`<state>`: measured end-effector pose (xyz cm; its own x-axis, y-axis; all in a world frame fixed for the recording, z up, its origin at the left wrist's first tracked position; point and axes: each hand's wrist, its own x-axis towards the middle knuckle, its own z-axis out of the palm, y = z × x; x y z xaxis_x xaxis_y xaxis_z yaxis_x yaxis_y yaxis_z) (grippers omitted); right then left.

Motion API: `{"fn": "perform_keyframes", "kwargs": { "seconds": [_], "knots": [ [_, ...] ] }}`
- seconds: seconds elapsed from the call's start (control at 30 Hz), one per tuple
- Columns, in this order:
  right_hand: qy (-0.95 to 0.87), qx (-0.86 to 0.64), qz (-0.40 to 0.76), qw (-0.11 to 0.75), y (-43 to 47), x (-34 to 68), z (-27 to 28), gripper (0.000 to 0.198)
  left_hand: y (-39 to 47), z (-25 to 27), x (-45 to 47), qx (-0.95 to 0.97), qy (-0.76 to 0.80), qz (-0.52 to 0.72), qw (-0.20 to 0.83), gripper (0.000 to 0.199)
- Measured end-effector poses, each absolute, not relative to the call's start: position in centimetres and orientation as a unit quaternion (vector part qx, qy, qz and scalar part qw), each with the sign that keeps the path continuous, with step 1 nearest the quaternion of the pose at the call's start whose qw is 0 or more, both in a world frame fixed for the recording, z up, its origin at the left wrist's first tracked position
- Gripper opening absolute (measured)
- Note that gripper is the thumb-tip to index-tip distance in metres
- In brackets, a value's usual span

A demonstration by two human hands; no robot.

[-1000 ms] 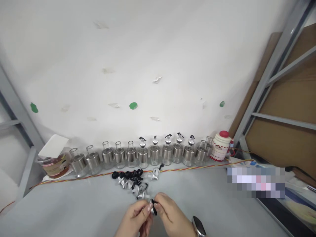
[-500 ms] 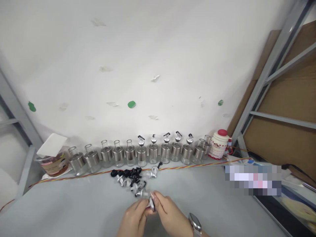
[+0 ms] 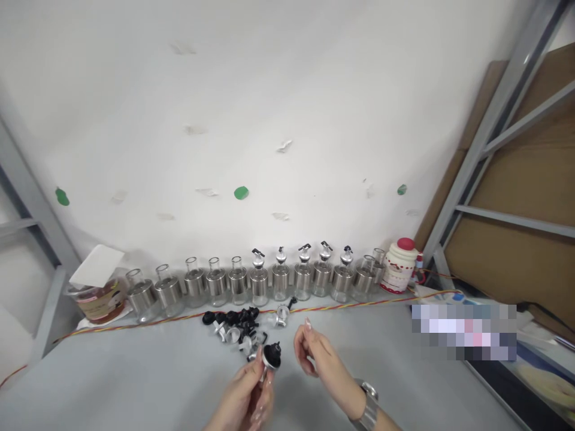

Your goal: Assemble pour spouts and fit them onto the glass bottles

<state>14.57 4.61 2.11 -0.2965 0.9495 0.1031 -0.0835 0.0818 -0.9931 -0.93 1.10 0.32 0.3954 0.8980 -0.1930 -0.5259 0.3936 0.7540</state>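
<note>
My left hand (image 3: 249, 392) grips a bottle pourer (image 3: 272, 355) with a silver rim; its black stepped side faces up. To the right, apart from it, my right hand (image 3: 314, 353) hovers over the table with loosely bent fingers, and nothing shows in it. Just beyond the left hand lies a pile of black rubber pieces (image 3: 232, 318) and silver-and-clear pourer parts (image 3: 233, 335). A separate pourer (image 3: 281, 316) with a black lever lies to the right of this pile.
Glass bottles with steel sleeves (image 3: 216, 281) line the wall; several in the middle carry pourers (image 3: 305, 254). A cream jar (image 3: 399, 266) with a red lid ends the row at right, a plastic tub (image 3: 99, 303) at left. A twisted red-yellow cord (image 3: 341, 307) crosses the grey table (image 3: 135, 377).
Both hands were together on the pourer. The right hand has let go and moved up and right; the left now holds the pourer alone, its black side turned up.
</note>
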Motion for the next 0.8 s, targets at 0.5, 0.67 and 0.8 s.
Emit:
{"fn": "perform_keyframes", "kwargs": {
  "seconds": [0.5, 0.67, 0.8],
  "knots": [
    [-0.718, -0.56, 0.164, 0.379, 7.9, 16.5, 0.0, 0.041, 0.8, 1.5, -1.1, 0.256, 0.406, 0.485, 0.731, 0.029],
    [-0.78, -0.539, 0.099, 0.303, 10.8, 17.3, 0.1, 0.023, 1.3, 1.2, -0.9, 0.233, 0.461, 0.498, 0.697, 0.033],
    [-0.817, -0.521, 0.07, 0.236, 13.8, 16.9, 0.0, 0.032, 1.7, 0.7, -0.7, 0.24, 0.51, 0.489, 0.666, 0.043]
  ]
}}
